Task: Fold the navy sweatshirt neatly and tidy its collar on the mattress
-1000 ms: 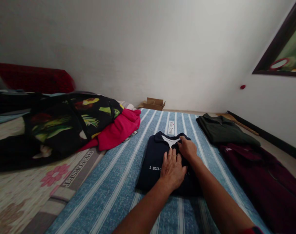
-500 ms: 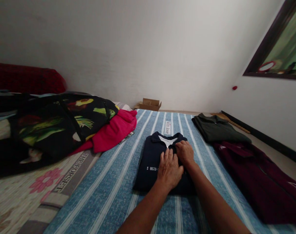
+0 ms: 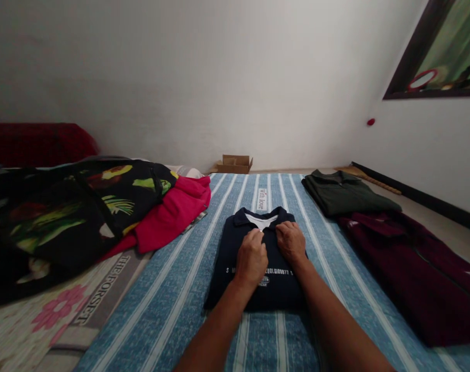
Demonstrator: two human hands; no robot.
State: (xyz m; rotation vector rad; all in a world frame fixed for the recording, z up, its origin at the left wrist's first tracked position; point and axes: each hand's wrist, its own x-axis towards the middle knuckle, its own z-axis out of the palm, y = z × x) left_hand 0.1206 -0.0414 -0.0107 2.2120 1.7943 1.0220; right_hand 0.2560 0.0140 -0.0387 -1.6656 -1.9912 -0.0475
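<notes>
A folded navy collared top (image 3: 227, 253) with white lettering and a white inner neck lies on a striped blue sheet, collar facing away from me. My left hand (image 3: 252, 258) is closed at the top's zipper, fingertips pinched by the light zipper pull (image 3: 261, 231) below the neck opening. To its right, my right hand (image 3: 291, 242) rests on the top just under the collar's right side. Its fingers are curled in and pressed on the cloth there. Parts of the lettering are hidden behind my left hand.
Folded dark green (image 3: 341, 192) and maroon garments (image 3: 409, 274) lie on the right. A black floral garment (image 3: 80, 206) and a bright pink cloth (image 3: 176, 212) are heaped on the left. An open cardboard box (image 3: 235, 164) stands by the wall.
My left hand has gone from fingers laid flat on the top to a pinch at the zipper, uncovering more lettering. My right hand stays by the collar. The view has shifted slightly.
</notes>
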